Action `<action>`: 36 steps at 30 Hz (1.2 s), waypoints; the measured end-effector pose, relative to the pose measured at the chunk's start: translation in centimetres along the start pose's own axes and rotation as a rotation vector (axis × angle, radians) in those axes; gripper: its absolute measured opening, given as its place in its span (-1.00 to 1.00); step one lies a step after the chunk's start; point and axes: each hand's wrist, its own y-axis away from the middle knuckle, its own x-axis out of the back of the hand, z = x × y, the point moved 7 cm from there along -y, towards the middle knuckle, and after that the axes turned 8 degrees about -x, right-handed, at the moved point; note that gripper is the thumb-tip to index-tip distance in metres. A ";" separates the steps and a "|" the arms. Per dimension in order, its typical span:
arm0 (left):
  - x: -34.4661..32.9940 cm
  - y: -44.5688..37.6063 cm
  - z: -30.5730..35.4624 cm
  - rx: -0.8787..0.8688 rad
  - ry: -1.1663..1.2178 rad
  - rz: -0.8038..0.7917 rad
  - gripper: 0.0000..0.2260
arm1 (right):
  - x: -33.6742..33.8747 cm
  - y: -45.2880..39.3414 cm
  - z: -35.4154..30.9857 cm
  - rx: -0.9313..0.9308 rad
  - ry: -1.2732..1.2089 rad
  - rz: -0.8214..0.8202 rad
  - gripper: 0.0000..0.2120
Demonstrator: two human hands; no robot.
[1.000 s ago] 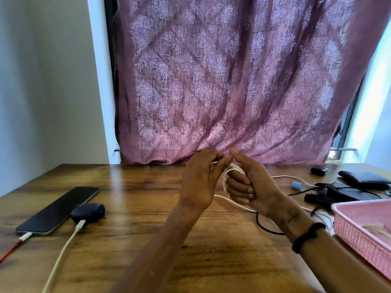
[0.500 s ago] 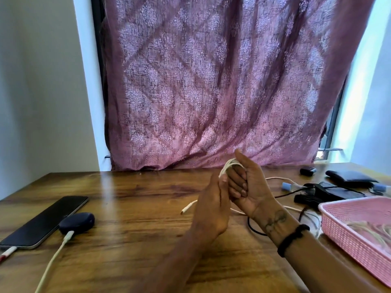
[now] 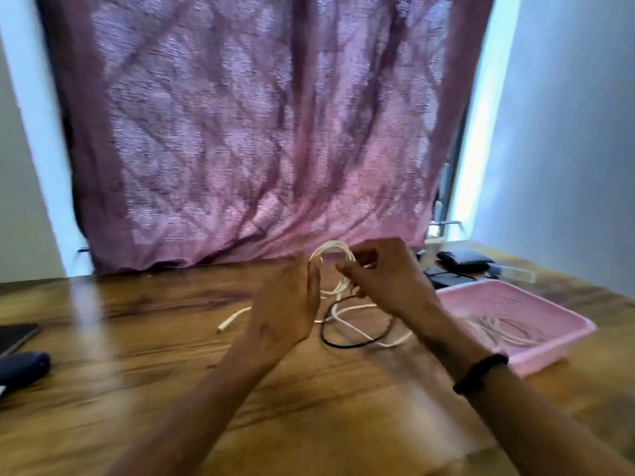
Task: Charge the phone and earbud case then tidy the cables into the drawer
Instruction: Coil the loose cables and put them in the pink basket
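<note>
While motion blur softens most of the view, a mauve patterned curtain (image 3: 261, 132) hangs across the far side, its hem reaching the far edge of a wooden table (image 3: 137, 372) that fills the near half of the scene; on the right of the table sits a pink basket (image 3: 563, 324), a coil of white cable lying inside it; beyond the basket, at the far right, lie several dark items too blurred to name. At the left edge a dark phone (image 3: 17, 336) lies flat, only its corner in view; just nearer than it rests the navy earbud case (image 3: 22, 367), also cut off by the frame.

Both hands are raised above the middle of the table; the left hand (image 3: 288, 304) stands edge-on with its fingers straight and pressed together, loops of a white cable (image 3: 331, 250) passing over their tips; the right hand (image 3: 385, 276), a black band on its wrist, has its fingers curled and pinches the same loops from the right side. Slack from the white cable trails down onto the wood beneath the hands, its plug end (image 3: 225, 325) lying to the left; a thin black cable (image 3: 354, 343) curves across the slack, under the right wrist.
</note>
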 end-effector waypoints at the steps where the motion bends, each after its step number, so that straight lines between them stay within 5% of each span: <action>1: -0.7 -0.9 1.9 -0.019 0.052 -0.017 -0.58 | 2.4 -0.2 0.6 -0.012 0.064 0.031 -0.86; 5: -4.7 -5.2 9.3 0.064 0.090 -0.226 -0.56 | 11.5 -1.9 3.3 -0.051 0.307 0.057 -0.90; 9: -9.9 -6.8 16.4 0.087 0.033 -0.512 -0.53 | 17.2 -2.4 9.1 -0.239 0.471 -0.161 -0.93; 16: -15.8 -5.0 22.0 -0.089 -0.181 -0.958 -0.58 | 19.0 -2.8 16.7 -0.438 0.842 -0.324 -0.77; 25: -16.4 -5.6 20.4 -0.203 -0.107 -0.728 -0.63 | 16.3 -1.8 16.5 -0.026 1.142 -0.311 -0.83; 36: -10.3 -5.6 13.1 -0.083 0.203 -0.270 -0.55 | 17.9 -0.7 13.2 -0.183 1.132 -0.462 -0.66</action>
